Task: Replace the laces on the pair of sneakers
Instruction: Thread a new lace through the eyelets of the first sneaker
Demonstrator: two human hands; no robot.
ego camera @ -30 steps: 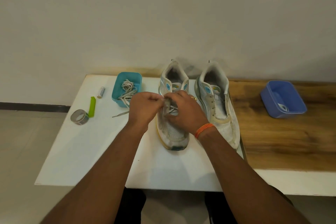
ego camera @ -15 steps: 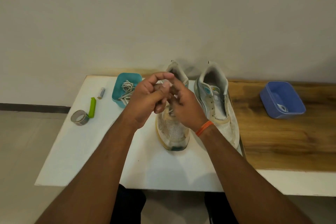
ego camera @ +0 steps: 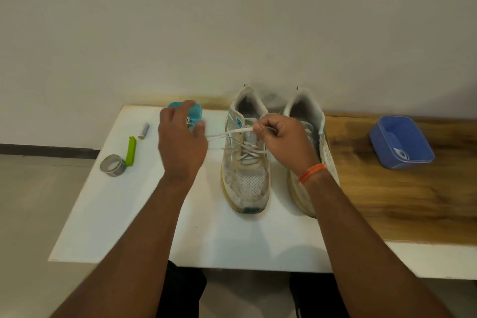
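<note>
Two worn white sneakers stand toes toward me. A white lace point(ego camera: 233, 132) is partly threaded through the left sneaker point(ego camera: 245, 183). My right hand point(ego camera: 284, 142) is shut on that lace, pinching it above the tongue. Two strands run leftward to the edge of my left hand point(ego camera: 182, 142). This hand hovers with thumb and forefinger spread in front of the teal box point(ego camera: 197, 111). Its palm hides whether it grips the strands. My right wrist partly covers the right sneaker point(ego camera: 305, 103).
A white board point(ego camera: 129, 214) lies on a wooden bench point(ego camera: 387, 201) against the wall. On its left are a tape roll point(ego camera: 113, 166), a green stick-shaped item point(ego camera: 131, 147) and a battery point(ego camera: 143, 130). A blue box point(ego camera: 374, 137) sits at the right.
My hands were together above the left sneaker and have pulled apart. The left one went left toward the teal box, the right one slightly right, with lace stretched between them.
</note>
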